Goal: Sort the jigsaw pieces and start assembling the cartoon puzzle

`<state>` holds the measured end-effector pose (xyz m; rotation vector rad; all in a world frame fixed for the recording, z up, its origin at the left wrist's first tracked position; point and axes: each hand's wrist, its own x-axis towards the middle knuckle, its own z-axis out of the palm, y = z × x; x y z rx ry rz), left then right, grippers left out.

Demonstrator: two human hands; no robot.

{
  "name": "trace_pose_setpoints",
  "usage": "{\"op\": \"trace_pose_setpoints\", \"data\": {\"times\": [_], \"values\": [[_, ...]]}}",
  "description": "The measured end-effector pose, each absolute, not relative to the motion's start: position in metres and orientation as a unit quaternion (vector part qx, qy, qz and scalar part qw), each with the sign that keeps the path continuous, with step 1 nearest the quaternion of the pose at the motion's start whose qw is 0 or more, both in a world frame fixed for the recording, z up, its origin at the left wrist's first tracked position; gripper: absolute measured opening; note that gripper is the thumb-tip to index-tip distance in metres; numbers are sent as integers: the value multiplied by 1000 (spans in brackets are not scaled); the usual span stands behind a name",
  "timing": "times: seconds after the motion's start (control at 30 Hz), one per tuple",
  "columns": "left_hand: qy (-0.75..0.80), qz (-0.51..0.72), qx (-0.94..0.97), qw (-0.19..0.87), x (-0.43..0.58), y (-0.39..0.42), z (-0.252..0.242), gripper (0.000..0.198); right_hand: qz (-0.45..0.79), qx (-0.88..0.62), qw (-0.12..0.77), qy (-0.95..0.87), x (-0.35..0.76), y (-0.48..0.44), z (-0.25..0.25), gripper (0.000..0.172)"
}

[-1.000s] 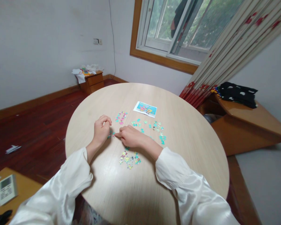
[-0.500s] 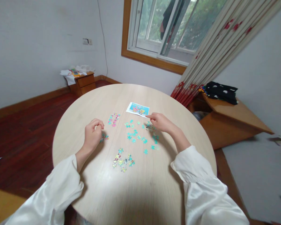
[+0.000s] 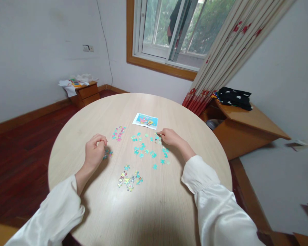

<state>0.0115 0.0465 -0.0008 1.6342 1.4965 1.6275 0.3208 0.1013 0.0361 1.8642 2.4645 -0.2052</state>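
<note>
Small jigsaw pieces lie in groups on a round pale wooden table (image 3: pixel 143 212). My left hand (image 3: pixel 94 151) rests curled on the table with its fingertips on a few joined pieces (image 3: pixel 107 153). My right hand (image 3: pixel 170 136) reaches to the far right of the teal pieces (image 3: pixel 146 150), fingertips pinching at one small piece there. A pink cluster (image 3: pixel 118 132) lies beyond my left hand. A mixed-colour cluster (image 3: pixel 129 179) sits nearest me. A printed reference picture (image 3: pixel 145 120) lies flat further back.
A low wooden cabinet (image 3: pixel 85 93) with papers on it stands by the far wall. To the right a slanted wooden desk (image 3: pixel 246 126) carries dark dotted cloth (image 3: pixel 233 97), beside a curtain (image 3: pixel 220 65) and a window. Dark red wooden floor surrounds the table.
My right hand left the joined pieces by my left hand and moved right and away to the teal pieces. My left hand stayed put. The camera turned to the right.
</note>
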Motion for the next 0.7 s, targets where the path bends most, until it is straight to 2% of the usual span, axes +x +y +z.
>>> {"op": "trace_pose_setpoints", "data": {"times": [0.5, 0.7], "values": [[540, 583, 573, 201, 13, 48, -2, 13, -44, 536, 74, 840, 217, 125, 41, 32], [543, 582, 571, 202, 14, 46, 0, 14, -39, 489, 77, 868, 193, 100, 46, 31]]}}
